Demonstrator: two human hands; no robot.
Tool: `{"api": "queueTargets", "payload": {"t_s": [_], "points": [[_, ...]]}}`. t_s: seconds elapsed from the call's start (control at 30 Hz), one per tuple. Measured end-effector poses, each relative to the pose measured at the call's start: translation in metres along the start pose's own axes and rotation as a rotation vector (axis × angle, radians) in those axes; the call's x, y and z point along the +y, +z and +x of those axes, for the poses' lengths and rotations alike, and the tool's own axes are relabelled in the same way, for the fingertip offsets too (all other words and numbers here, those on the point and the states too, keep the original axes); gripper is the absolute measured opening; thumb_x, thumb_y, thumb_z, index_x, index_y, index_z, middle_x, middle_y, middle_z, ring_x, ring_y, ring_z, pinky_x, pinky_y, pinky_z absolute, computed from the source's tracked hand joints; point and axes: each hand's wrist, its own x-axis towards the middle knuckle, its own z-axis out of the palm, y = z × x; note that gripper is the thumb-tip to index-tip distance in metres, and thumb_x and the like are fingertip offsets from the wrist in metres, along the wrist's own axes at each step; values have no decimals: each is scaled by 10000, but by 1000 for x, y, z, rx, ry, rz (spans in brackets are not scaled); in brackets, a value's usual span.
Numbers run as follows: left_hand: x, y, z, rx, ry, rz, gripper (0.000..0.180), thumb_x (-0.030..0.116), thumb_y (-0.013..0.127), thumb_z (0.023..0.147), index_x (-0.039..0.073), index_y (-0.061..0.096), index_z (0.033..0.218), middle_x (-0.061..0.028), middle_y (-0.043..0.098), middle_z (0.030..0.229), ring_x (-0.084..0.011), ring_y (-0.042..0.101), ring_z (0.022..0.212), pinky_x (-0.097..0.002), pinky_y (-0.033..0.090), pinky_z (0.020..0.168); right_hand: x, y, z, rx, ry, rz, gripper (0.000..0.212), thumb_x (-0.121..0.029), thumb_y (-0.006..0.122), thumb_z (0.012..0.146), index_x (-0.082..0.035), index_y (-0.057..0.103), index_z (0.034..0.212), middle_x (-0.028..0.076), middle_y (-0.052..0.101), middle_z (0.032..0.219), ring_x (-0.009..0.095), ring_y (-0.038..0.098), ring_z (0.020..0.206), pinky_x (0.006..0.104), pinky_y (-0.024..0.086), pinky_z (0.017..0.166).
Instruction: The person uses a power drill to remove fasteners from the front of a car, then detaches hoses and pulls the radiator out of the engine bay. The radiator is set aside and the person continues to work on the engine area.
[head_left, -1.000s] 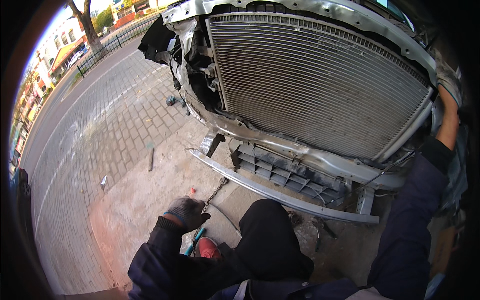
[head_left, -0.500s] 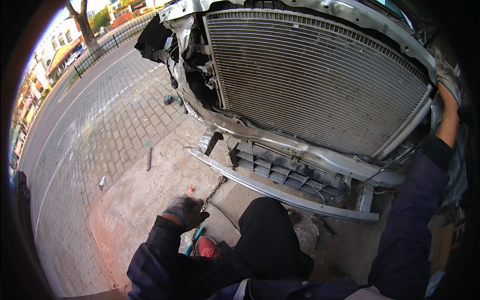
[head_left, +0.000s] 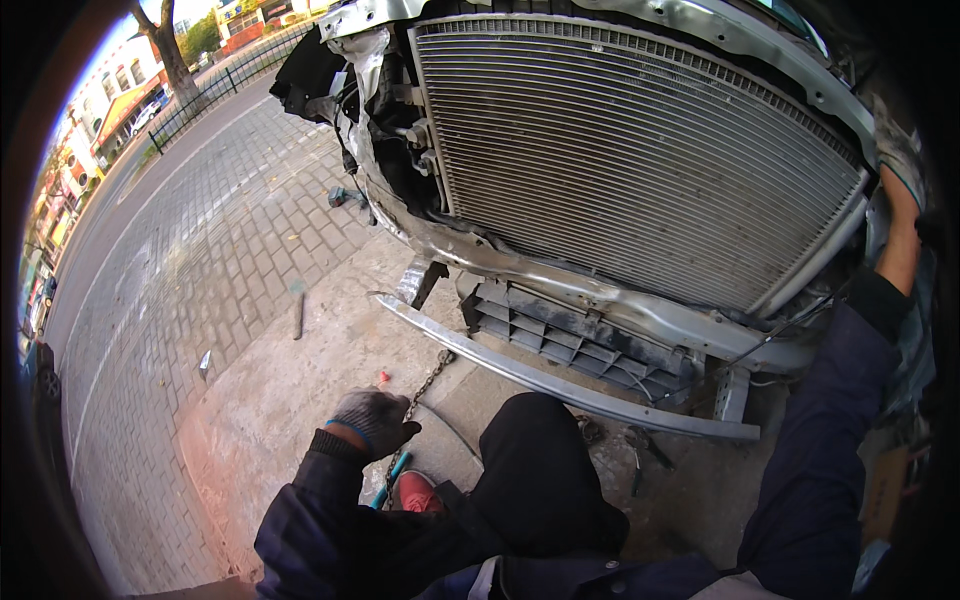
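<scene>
My left hand (head_left: 372, 420), in a grey glove with a dark palm side, hangs low with curled fingers that point down out of sight. A rusty chain (head_left: 430, 380) runs along the ground and passes by or under it; whether the fingers hold the chain is hidden. At the far right, my gloved right hand (head_left: 898, 150) lies against the silver front frame (head_left: 840, 95) of a stripped car, fingers stretched away, dim near the rim. Between the hands is the finned radiator panel (head_left: 620, 160), with a metal bumper beam (head_left: 560, 385) below it.
My bent knee (head_left: 535, 450) and red shoe (head_left: 417, 492) are close to the beam. A hammer (head_left: 299, 312) and a teal power tool (head_left: 345, 197) lie on the ground at left. A teal bar (head_left: 395, 480) lies by the shoe, and pliers-like tools (head_left: 640, 455) under the beam.
</scene>
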Motion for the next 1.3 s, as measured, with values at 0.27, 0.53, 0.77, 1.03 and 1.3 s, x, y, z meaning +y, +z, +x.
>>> {"api": "queueTargets", "payload": {"t_s": [0.27, 0.53, 0.77, 1.03, 1.3], "points": [[5, -8, -4, -24, -20, -31, 475, 511, 696, 1053, 40, 744, 1089, -224, 787, 1018, -435, 763, 1037, -530, 613, 922, 13, 2, -25, -40, 28, 18, 718, -655, 404, 1162, -165, 594, 1652, 184, 644, 1623, 383, 618, 1478, 459, 437, 1261], [8, -10, -3, -77, -40, 7, 528, 531, 636, 1070, 19, 756, 1108, -243, 788, 1026, -441, 764, 1054, -544, 606, 942, 30, 3, -52, -98, 40, 31, 722, -651, 368, 1170, -166, 578, 1663, 188, 634, 1631, 382, 597, 1502, 464, 415, 1281], [10, -12, -3, -91, -63, 24, 520, 533, 629, 1078, 31, 755, 1133, -228, 795, 1073, -437, 762, 1076, -536, 604, 960, 15, -5, -29, -151, 32, -43, 726, -647, 336, 1177, -168, 564, 1672, 191, 626, 1638, 380, 579, 1523, 468, 395, 1299], [5, -6, -2, -11, -6, 4, 461, 491, 730, 1029, 32, 725, 1080, -232, 785, 1011, -445, 762, 1014, -542, 608, 896, -33, -32, -2, -173, -8, -71, 667, -615, 274, 1174, -287, 530, 1695, 191, 586, 1671, 412, 533, 1557, 511, 382, 1311], [4, -4, -1, 17, 23, 26, 457, 465, 759, 1016, 25, 742, 1136, -237, 792, 995, -444, 771, 1011, -542, 617, 894, -38, -37, -6, -236, -1, 4, 667, -557, 301, 1188, -172, 559, 1667, 178, 605, 1655, 376, 544, 1550, 456, 390, 1302]]}}
